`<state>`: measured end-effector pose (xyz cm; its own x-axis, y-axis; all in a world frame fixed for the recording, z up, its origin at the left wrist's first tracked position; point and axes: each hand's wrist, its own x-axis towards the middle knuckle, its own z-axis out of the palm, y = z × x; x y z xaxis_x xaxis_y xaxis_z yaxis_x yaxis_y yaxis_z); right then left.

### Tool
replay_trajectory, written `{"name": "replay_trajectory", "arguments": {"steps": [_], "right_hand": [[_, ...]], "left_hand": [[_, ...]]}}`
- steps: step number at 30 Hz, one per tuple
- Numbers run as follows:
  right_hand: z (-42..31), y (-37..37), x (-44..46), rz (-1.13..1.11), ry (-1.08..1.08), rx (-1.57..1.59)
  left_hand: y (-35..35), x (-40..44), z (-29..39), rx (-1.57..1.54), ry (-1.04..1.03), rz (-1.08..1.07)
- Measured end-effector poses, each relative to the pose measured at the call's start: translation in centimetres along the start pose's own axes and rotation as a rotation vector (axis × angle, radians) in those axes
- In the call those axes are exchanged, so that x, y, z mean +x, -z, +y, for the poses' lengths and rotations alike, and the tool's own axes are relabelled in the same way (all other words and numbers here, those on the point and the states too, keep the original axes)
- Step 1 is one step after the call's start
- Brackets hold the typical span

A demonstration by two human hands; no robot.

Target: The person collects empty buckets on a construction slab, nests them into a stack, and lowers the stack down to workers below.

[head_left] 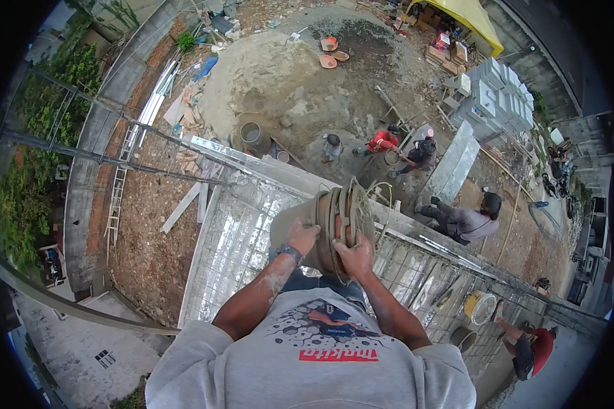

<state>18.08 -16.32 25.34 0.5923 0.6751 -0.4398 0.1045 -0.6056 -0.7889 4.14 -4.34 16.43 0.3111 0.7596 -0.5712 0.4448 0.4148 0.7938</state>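
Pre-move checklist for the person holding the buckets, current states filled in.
1. Left hand on the bucket stack: ok, gripping its side.
2. Right hand on the stack: ok, gripping near the rims.
3. Buckets nested: ok, several rims sit close together.
4. Area ahead beyond the ledge free of people: not ok, several there, including a worker in red.
5. Footing: cannot tell, the feet are hidden.
6. Buckets empty inside: cannot tell, their insides are not visible.
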Motion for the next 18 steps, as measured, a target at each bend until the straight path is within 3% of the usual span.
{"name": "replay_trajectory", "arguments": {"steps": [2,3,6,8,10,14,18], "right_hand": [[-3.0,-2.0,0.0,0.080,-0.036,-0.028],[-3.5,-3.2,0.3,0.134,-0.036,-0.047],[-4.8,-5.7,0.8,0.160,-0.140,-0.023],[-5.9,-7.1,2.1,0.142,-0.227,0.034],[-8.9,-7.8,2.6,0.118,-0.199,0.074],[-7.2,-10.3,4.6,0.114,-0.134,0.187],[-9.9,-10.4,7.5,0.137,-0.076,0.029]], "left_hand": [[1.7,0.7,2.2,0.032,-0.012,-0.012],[2.6,0.9,4.1,-0.122,0.131,-0.047],[4.0,4.2,3.3,-0.229,0.188,-0.103],[5.1,6.1,3.0,-0.088,0.105,-0.096],[6.5,7.4,3.2,-0.017,0.028,-0.113],[8.9,7.6,6.9,-0.037,0.131,-0.103],[9.2,10.9,5.0,-0.018,0.052,0.000]]}}
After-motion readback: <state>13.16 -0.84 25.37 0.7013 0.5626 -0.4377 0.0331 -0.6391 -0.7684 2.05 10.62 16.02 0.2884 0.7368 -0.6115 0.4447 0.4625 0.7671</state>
